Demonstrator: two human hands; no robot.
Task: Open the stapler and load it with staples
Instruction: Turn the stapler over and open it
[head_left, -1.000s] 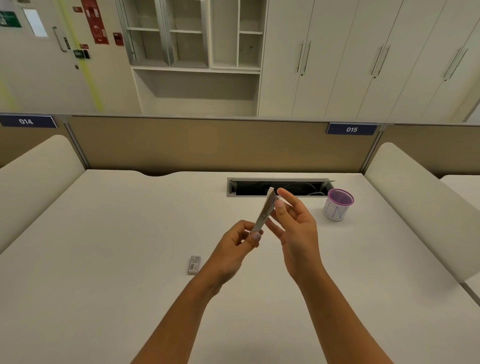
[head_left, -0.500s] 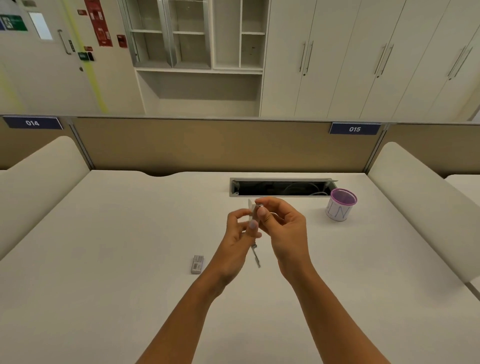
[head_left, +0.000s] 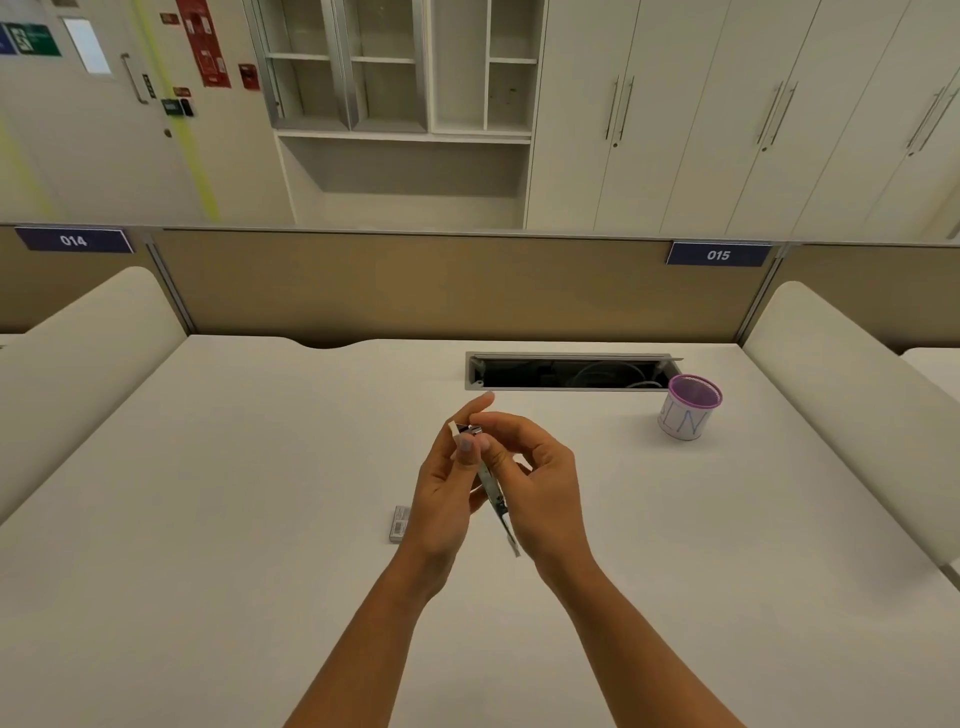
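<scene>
A slim white and metal stapler (head_left: 493, 493) hangs in the air above the middle of the white desk (head_left: 234, 467), swung open, with one arm pointing down towards me. My left hand (head_left: 444, 499) grips its upper part from the left. My right hand (head_left: 540, 483) pinches the top end near the hinge with curled fingers. A small grey box of staples (head_left: 399, 524) lies flat on the desk, just left of my left wrist, partly hidden by it.
A white cup with a purple rim (head_left: 688, 408) stands at the back right of the desk. Behind my hands an open cable slot (head_left: 571, 371) is cut into the desk. Padded dividers (head_left: 852, 395) flank both sides, and a beige partition (head_left: 415, 286) closes the back.
The stapler went from a closed, upright strip held between both hands to an opened one, its lower arm now hanging down. Both hands closed in around its top end.
</scene>
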